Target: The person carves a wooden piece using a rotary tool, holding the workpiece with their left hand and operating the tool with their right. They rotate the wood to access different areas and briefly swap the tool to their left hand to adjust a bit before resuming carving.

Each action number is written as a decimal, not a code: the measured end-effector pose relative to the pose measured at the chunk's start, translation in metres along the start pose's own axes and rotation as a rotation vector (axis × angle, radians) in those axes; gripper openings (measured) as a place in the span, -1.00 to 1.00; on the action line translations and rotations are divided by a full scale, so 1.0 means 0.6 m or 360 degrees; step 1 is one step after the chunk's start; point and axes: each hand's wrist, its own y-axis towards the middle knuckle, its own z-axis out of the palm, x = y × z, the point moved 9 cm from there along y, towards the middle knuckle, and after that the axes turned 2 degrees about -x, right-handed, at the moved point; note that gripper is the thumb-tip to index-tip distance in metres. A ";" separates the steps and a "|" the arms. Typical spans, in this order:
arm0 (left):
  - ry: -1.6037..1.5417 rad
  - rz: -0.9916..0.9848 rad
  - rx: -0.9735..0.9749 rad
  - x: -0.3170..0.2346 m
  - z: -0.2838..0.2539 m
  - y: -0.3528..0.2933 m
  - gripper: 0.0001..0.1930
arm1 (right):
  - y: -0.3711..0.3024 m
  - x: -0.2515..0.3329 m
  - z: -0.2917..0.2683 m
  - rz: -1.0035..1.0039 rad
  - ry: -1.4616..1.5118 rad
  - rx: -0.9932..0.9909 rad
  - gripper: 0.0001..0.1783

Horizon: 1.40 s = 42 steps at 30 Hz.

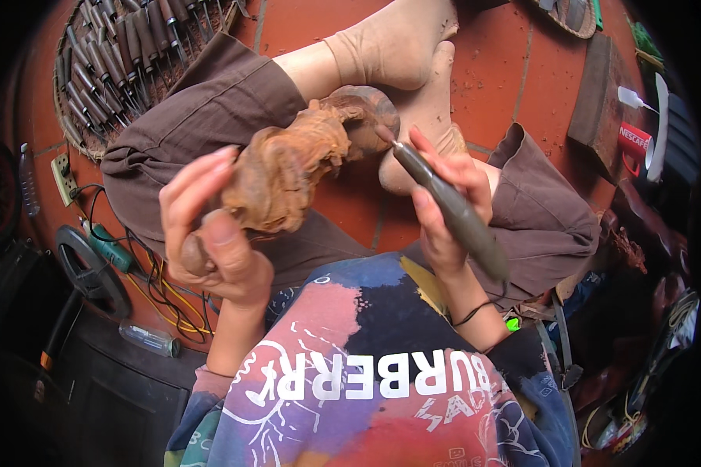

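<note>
My left hand [224, 241] is closed round the near end of a gnarled brown wood carving [284, 175], tilted above my crossed legs. A rounded knob [196, 255] shows among those fingers. At its far end the carving has a smoother, rounded, darker part [366, 117]. In my right hand [459, 198] is a dark green rotary carving tool [452, 206], gripped like a pen with a cord trailing from its back end. Its slim tip points at the carving's smoother part; whether it touches, I cannot tell.
A round basket [93, 148] full of wooden-handled chisels [125, 54] stands at the far left. My bare feet [389, 47] lie on red floor tiles [491, 70]. A dark wooden block [596, 109] and red mug [635, 146] are right. Cords, a socket [64, 177] and bottle [149, 340] lie left.
</note>
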 end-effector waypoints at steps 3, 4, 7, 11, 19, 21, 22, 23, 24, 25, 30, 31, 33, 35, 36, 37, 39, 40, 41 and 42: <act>-0.0025 -0.0056 -0.0083 0.004 0.010 0.012 -0.64 | 0.021 -0.053 -0.003 0.0295 0.0414 -0.0053 -0.68; -0.0058 -0.0123 -0.0134 0.012 0.012 0.021 -0.64 | 0.029 -0.067 -0.002 0.0457 0.0494 -0.0167 -0.69; 0.0051 -0.0233 -0.0148 0.028 0.019 0.044 -0.64 | 0.045 -0.072 -0.004 0.0381 0.0462 -0.0230 -0.69; 0.0106 -0.0379 -0.0151 0.053 0.024 0.051 -0.61 | 0.033 -0.057 0.013 -0.0013 0.0059 -0.0135 -0.64; -0.0161 -0.0884 -0.0435 0.135 0.000 0.036 -0.52 | 0.017 -0.037 0.044 -0.0406 -0.0667 0.0002 -0.62; -0.0185 -0.0897 -0.0459 0.147 0.001 0.037 -0.52 | 0.015 -0.038 0.053 -0.0510 -0.0802 0.0077 -0.64; -0.0198 -0.0896 -0.0472 0.153 0.001 0.038 -0.52 | 0.015 -0.039 0.058 -0.0535 -0.0854 0.0129 -0.63; -0.0211 -0.0894 -0.0486 0.158 0.001 0.038 -0.52 | 0.015 -0.040 0.063 -0.0560 -0.0905 0.0181 -0.63; -0.0228 -0.0930 -0.0484 0.163 0.001 0.036 -0.52 | 0.014 -0.041 0.069 -0.0586 -0.0956 0.0233 -0.62; -0.0235 -0.0970 -0.0476 0.164 0.002 0.034 -0.52 | 0.013 -0.041 0.070 -0.0585 -0.0979 0.0242 -0.62; -0.0211 -0.0953 -0.0464 0.161 0.003 0.039 -0.52 | 0.020 -0.042 0.074 -0.0550 -0.1060 0.0273 -0.64; -0.0192 -0.0946 -0.0444 0.162 -0.001 0.038 -0.52 | 0.020 -0.041 0.073 -0.0523 -0.1055 0.0269 -0.64; -0.0184 -0.0930 -0.0453 0.157 -0.004 0.036 -0.53 | 0.020 -0.039 0.070 -0.0468 -0.1044 0.0262 -0.66; -0.0221 -0.0903 -0.0509 0.151 -0.001 0.038 -0.53 | 0.022 -0.037 0.071 -0.0455 -0.1057 0.0246 -0.66; -0.0227 -0.0914 -0.0506 0.151 0.000 0.037 -0.53 | 0.022 -0.036 0.070 -0.0448 -0.1063 0.0238 -0.66; -0.0233 -0.0924 -0.0503 0.151 -0.001 0.037 -0.53 | 0.022 -0.036 0.070 -0.0455 -0.1059 0.0236 -0.66; -0.0251 -0.0936 -0.0499 0.152 -0.002 0.036 -0.53 | 0.019 -0.037 0.069 -0.0470 -0.1051 0.0233 -0.66; -0.0266 -0.0940 -0.0497 0.153 -0.001 0.036 -0.53 | 0.018 -0.037 0.067 -0.0474 -0.1052 0.0218 -0.66; -0.0280 -0.0944 -0.0495 0.153 -0.001 0.036 -0.53 | 0.017 -0.038 0.066 -0.0478 -0.1053 0.0203 -0.66; -0.0272 -0.0939 -0.0492 0.153 -0.001 0.035 -0.53 | 0.017 -0.038 0.065 -0.0482 -0.1054 0.0189 -0.65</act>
